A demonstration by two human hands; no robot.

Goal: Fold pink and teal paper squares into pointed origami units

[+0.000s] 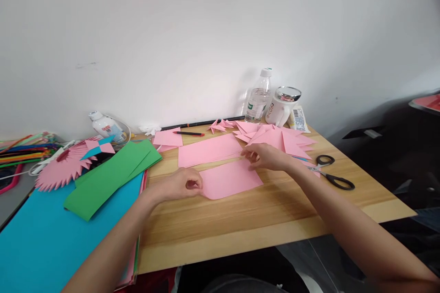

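A rectangular pink paper sheet [231, 179] lies in front of me on the wooden table, its left end curling up slightly. My left hand [181, 184] is closed in a pinch on that left end. At the sheet's upper right corner, my right hand [264, 156] has its fingers bent and the corner between them; the fingertips are partly hidden. Just behind is a stack of longer pink paper strips [209, 150]. Folded pink paper pieces [271, 137] are heaped beyond my right hand. Black-handled scissors [335, 174] rest to the right, blades partly covered by my forearm and paper.
Green paper strips [106, 183] lie on blue sheets [37, 242] at left, beside a pink folded-paper ring [68, 165]. A water bottle [258, 98] and a white mug [280, 107] stand against the wall. A black pen [188, 133] lies at the back.
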